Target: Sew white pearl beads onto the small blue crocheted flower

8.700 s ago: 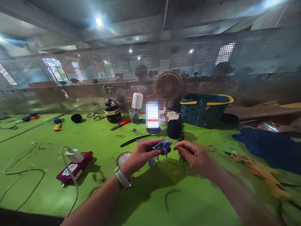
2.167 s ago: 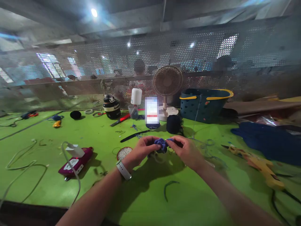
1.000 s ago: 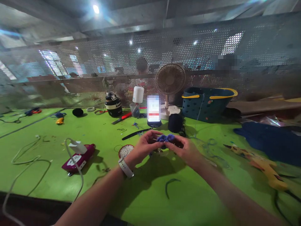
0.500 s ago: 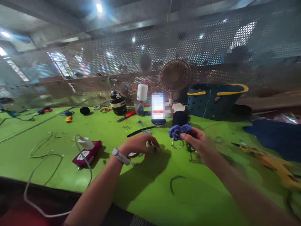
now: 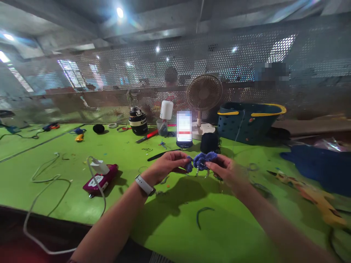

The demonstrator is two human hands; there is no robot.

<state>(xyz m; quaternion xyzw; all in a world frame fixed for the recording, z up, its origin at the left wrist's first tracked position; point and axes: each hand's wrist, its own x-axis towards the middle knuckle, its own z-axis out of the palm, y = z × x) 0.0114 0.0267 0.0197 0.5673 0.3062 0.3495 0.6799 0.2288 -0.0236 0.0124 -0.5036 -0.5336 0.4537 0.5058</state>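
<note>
My right hand (image 5: 223, 170) pinches a blue-purple crocheted flower (image 5: 201, 160) between thumb and fingers, above the table. From the flower's underside hangs a loop of pearl-like beads (image 5: 207, 173). Close on its left, my left hand (image 5: 171, 164) wears a white watch and is closed on a small blue-purple crocheted piece (image 5: 189, 165). Whether the small piece touches the flower, I cannot tell. Behind the flower lies a ball of black yarn (image 5: 210, 142).
A lit phone (image 5: 184, 128) stands ahead, with a fan (image 5: 204, 93) and a dark basket (image 5: 246, 122) behind. On the left lies a purple power strip (image 5: 101, 179) with a white charger and cable. A yellow glue gun (image 5: 315, 195) and dark blue cloth (image 5: 315, 164) are at right.
My left hand has come up from the tabletop to the flower's side, now with the small crocheted piece in its fingers. The right hand still holds the flower, slightly lower in view.
</note>
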